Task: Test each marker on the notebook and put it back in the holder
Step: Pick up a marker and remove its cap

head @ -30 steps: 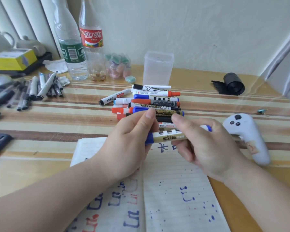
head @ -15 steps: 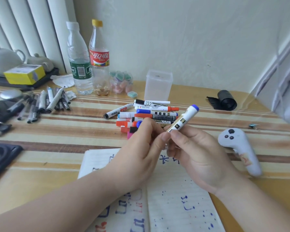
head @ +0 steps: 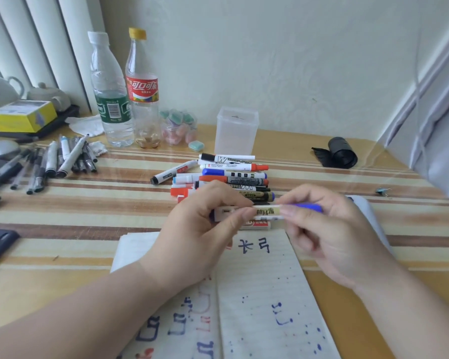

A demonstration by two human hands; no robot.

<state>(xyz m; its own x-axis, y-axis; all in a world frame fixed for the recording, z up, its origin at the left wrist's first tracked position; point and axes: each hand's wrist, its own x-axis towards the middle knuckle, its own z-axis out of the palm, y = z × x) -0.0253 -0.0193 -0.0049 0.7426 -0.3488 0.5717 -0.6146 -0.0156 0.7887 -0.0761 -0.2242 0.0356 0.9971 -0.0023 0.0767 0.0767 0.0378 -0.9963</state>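
While hovering above the open notebook (head: 259,281), grip one marker (head: 266,211) level between them: left hand (head: 200,229) curled round its white end, right hand (head: 332,234) pinching near the blue cap (head: 309,207).

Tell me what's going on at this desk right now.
A person holds a white marker with a blue end level between both hands, the left hand gripping its white end, the right hand pinching near the blue end, above the open lined notebook marked with ink. The pile of loose markers lies beyond, and the translucent plastic holder stands behind it.
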